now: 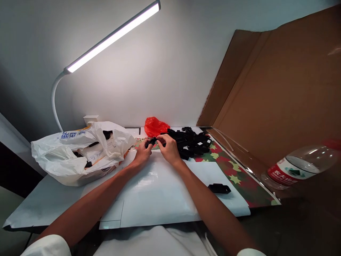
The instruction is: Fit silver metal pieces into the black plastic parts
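Near the back of the table, my left hand (143, 153) is closed around a small black plastic part (151, 142). My right hand (169, 147) is closed in a pinch at the right end of that part. Whether a smaller piece sits between those right fingertips is too fine to see. Just beyond my right hand lies a heap of black plastic parts (193, 140), a few with white squares on them. A single black plastic piece (219, 188) rests apart on the white sheet (165, 199), to the right of my right forearm.
A white plastic bag (61, 160) with black items inside stands at left. A red plastic bag (156, 126) lies at the back. A lit lamp (114, 37) arches overhead. Brown cardboard (279, 85) and a water bottle (293, 170) are at right, beside a patterned cover (237, 174).
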{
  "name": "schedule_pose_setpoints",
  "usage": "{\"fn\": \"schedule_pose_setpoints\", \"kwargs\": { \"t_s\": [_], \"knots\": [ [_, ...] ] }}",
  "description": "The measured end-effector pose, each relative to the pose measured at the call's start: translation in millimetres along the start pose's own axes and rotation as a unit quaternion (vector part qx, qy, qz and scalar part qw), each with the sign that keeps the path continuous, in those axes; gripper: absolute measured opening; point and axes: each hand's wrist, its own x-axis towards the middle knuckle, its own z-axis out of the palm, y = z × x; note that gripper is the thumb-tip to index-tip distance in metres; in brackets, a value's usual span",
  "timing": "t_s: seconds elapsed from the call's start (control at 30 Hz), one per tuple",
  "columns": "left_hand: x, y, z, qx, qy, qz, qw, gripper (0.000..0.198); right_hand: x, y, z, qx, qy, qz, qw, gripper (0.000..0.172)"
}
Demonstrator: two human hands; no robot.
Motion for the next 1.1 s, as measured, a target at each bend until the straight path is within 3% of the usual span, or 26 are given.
{"fn": "schedule_pose_setpoints", "kwargs": {
  "t_s": [0.23, 0.7, 1.1],
  "knots": [
    [-1, -1, 0.0, -0.009, -0.003, -0.009, 1.0, 0.007, 0, 7, 0, -0.004, 0.003, 0.013, 1.0, 0.026],
    [-4, 1, 1.2, 0.007, -0.021, -0.023, 1.0, 0.009, 2, -2, -6, 0.025, 0.03, 0.046, 0.998, 0.011],
    [-7, 8, 2.2, -0.011, -0.016, -0.06, 0.998, 0.005, 3, -6, -7, 0.118, 0.078, 0.093, 0.986, 0.025]
  ]
}}
